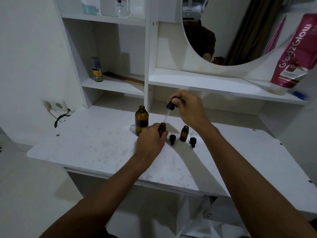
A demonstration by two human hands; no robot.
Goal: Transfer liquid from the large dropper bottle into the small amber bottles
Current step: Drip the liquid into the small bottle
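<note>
The large amber bottle stands open on the white desk. My left hand grips a small amber bottle right beside it; only the bottle's neck and shoulder show. My right hand pinches the black bulb of the large dropper, whose glass tube slants down with its tip at the mouth of the held bottle. A second small amber bottle stands open to the right. Two small black dropper caps lie on the desk near it.
Shelves rise behind the desk with a yellow-labelled bottle and a comb. A round mirror and a pink tube are at the right. A wall socket with a cable sits at the left.
</note>
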